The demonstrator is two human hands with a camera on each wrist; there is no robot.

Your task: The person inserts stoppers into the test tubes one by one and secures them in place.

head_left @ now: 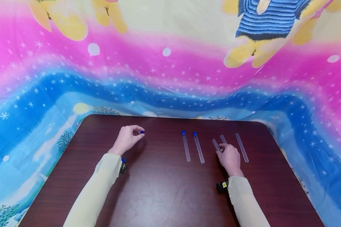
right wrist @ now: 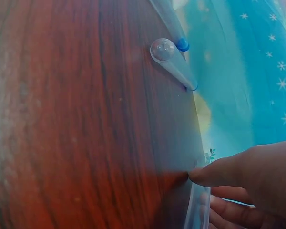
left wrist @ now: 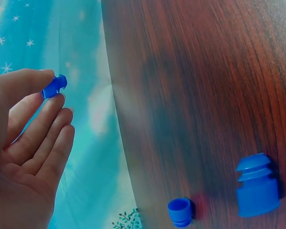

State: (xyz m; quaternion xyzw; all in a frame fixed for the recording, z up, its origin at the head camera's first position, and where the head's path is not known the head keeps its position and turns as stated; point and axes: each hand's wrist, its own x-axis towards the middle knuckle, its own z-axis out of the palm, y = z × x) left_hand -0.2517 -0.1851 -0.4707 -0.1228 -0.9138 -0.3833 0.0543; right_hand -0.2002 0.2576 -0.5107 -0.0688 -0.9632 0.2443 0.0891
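My left hand (head_left: pixel 126 138) is raised over the table's left side, pinching a small blue stopper (left wrist: pixel 52 88) between thumb and forefinger, with the other fingers extended. On the right, my right hand (head_left: pixel 230 158) grips a clear, uncapped test tube (right wrist: pixel 196 202), its thumb on one side and fingers on the other. A second uncapped tube (head_left: pixel 223 138) shows just behind that hand, partly hidden by it. Another open tube (head_left: pixel 242 148) lies to the hand's right. To its left are two tubes (head_left: pixel 186 148) (head_left: pixel 199 148) with blue stoppers in their far ends.
Two loose blue stoppers, a larger-looking one (left wrist: pixel 257 188) and a smaller-looking one (left wrist: pixel 180 212), sit on the dark wood table (head_left: pixel 159 189) near my left wrist. A patterned cloth (head_left: pixel 164 78) hangs along the table's far edge and sides.
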